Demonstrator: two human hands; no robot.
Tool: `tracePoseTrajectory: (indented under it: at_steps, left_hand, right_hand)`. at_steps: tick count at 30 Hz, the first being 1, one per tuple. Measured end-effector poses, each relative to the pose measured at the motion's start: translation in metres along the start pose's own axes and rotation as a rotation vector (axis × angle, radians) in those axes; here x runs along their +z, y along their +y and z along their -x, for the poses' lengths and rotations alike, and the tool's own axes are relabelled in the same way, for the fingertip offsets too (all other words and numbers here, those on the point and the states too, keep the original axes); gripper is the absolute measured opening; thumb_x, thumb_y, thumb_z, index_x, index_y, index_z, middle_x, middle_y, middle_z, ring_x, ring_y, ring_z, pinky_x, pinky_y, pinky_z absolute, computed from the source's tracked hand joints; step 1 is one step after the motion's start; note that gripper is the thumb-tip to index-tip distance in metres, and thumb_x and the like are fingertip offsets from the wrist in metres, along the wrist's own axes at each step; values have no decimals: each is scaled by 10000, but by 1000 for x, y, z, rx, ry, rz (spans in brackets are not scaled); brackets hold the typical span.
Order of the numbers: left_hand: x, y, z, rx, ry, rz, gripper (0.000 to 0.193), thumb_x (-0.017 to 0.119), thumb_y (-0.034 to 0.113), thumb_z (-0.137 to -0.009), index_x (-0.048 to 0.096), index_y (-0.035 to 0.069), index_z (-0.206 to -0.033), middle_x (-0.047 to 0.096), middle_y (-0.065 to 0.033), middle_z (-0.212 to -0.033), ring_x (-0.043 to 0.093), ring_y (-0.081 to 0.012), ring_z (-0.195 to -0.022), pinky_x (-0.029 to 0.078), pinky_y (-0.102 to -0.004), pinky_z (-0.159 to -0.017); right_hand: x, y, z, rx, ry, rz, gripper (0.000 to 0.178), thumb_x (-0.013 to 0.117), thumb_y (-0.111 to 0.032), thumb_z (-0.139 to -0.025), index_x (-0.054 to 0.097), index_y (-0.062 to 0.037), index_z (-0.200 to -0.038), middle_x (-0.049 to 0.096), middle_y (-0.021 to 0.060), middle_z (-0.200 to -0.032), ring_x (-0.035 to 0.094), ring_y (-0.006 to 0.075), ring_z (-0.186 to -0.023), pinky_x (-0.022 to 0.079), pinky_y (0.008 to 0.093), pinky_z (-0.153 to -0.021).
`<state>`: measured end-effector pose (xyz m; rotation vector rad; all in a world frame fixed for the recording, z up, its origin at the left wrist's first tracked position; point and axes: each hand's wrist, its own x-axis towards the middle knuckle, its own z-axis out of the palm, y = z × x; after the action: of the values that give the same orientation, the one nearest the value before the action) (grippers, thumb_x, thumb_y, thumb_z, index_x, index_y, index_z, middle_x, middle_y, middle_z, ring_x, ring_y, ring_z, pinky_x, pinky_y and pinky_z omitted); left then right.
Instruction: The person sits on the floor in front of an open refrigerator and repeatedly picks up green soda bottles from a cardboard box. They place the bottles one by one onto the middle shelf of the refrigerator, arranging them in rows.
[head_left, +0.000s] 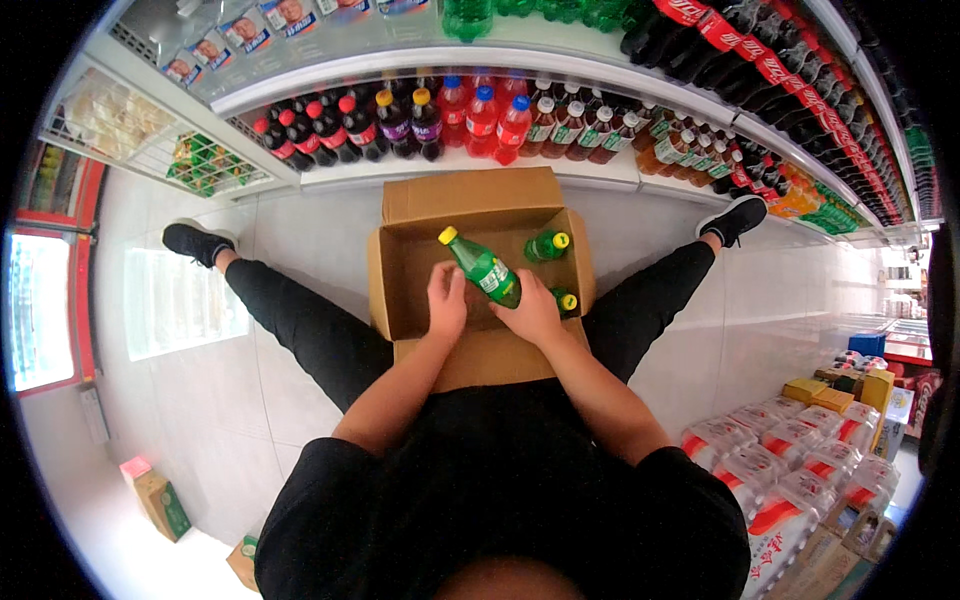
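A green soda bottle (486, 268) with a yellow cap is held tilted over an open cardboard box (410, 205), its cap pointing up and to the left. My right hand (532, 312) is wrapped around the lower end of this bottle. Beside the bottle's left side is my left hand (447, 302), fingers stretched upward and holding nothing; whether a fingertip touches the bottle is hard to tell. Inside the box, along its right side, are a similar green bottle (545, 246) and another yellow-capped bottle (566, 301), the latter partly hidden by my right hand.
My legs spread on the tiled floor either side of the box. Ahead, a low shelf (345, 176) bears rows of drink bottles, with more above. Wrapped bottle packs (790, 440) stand at lower right. A wire rack (130, 110) and small cartons (160, 500) are at left.
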<state>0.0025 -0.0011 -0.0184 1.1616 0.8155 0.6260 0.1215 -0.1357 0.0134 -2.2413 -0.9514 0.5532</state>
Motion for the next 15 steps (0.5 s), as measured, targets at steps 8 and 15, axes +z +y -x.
tracePoseTrajectory:
  at_steps: [8,15]
  left_hand:
    - [22,9,35,212,-625,-773,248,570,251,-1036,628,12,-1071,693,-275,-978,672,-485,-926,546,-557,-804]
    - [22,-4,37,215,-694,-982,231,572,270,-1014,608,42,-1003,705,-256,-961,680,-483,-904,551,-600,-787]
  right_hand:
    - [-12,-12,-32,-48,434,-396,792,868,-311,-831,431,48,-1387,627,257,-1227,650,386,-1132,510,469,-990]
    - [-104,-88,-125,-385,821,-872,817,822,-153,-894,313,30,-1507,516,180,-1401,542,270,-1248,421,425,-1105]
